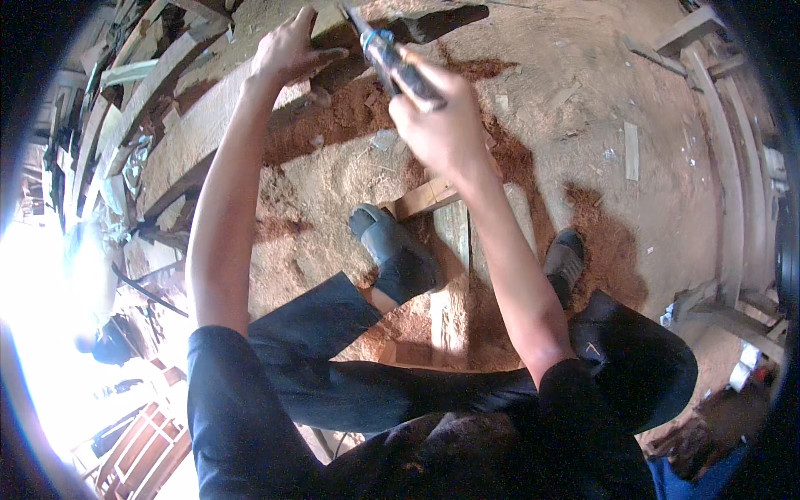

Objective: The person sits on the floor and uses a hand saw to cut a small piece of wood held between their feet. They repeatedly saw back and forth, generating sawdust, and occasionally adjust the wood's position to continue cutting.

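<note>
At the top of the head view, my right hand (442, 125) is closed round a dark-handled tool (387, 62) with a blue band and a narrow metal blade. The blade points up and to the left; motion blur hides its exact kind. My left hand (283, 54) rests at the far end of a thick wooden beam (200, 129), thumb and fingers spread. That beam runs from the left toward the top middle. A gap separates the tool from my left hand.
Reddish sawdust (350, 108) and small chips cover the ground. A short wooden block (425, 197) lies between my feet, by my shoe (387, 237). Scrap timber (137, 104) is piled at the left; long boards (725, 167) lie along the right.
</note>
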A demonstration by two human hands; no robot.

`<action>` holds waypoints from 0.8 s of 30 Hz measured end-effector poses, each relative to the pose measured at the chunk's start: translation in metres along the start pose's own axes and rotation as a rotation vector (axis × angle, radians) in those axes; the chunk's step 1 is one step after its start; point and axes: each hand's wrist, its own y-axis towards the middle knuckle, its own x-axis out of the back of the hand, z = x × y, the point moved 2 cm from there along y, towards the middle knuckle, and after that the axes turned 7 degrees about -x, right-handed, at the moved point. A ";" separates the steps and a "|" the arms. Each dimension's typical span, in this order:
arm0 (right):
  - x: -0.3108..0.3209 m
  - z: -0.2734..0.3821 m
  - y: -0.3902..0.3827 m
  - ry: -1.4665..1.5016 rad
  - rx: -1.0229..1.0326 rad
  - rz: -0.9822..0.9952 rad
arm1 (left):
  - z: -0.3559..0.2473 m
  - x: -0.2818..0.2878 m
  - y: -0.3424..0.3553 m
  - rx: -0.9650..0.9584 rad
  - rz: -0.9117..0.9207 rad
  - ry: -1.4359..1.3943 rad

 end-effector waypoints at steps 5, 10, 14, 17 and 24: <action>0.002 -0.019 -0.054 0.092 0.200 -0.087 | 0.009 0.004 -0.007 0.021 -0.021 0.068; 0.009 -0.006 0.001 -0.040 0.052 -0.002 | 0.006 -0.006 0.002 0.025 -0.005 -0.056; 0.026 -0.005 -0.047 0.085 0.101 0.045 | 0.013 0.002 -0.010 0.019 -0.037 0.017; 0.018 -0.020 -0.054 0.066 0.152 -0.043 | 0.009 -0.013 0.008 0.031 -0.042 -0.071; 0.032 0.011 -0.034 -0.013 0.060 0.094 | 0.032 -0.019 0.004 -0.014 -0.031 -0.049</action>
